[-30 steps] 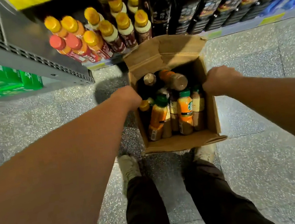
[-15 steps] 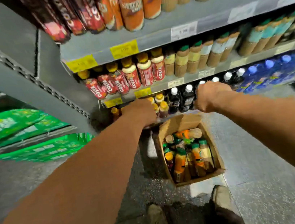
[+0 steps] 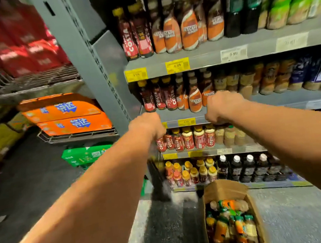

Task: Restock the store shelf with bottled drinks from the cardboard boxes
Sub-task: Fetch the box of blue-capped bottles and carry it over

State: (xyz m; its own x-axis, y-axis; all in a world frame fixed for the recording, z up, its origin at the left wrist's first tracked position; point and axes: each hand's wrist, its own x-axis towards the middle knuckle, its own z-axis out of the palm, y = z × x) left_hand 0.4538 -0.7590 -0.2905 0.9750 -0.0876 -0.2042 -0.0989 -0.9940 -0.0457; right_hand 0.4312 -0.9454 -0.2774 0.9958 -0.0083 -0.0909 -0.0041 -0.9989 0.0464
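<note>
Fingers on left hand [image 3: 146, 125], right hand [image 3: 223, 107]: I cannot tell. Cardboard box [image 3: 225, 191] holds orange-labelled bottles [image 3: 240, 226]; shelf [image 3: 257, 40] stock reads COSTA, NESCAFE.

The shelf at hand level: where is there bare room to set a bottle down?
The hand-level shelf has a bare front strip between the left hand and right hand, and further right. The top shelf has one in front of the green bottles. The two lower shelves look packed to the edge.
</note>
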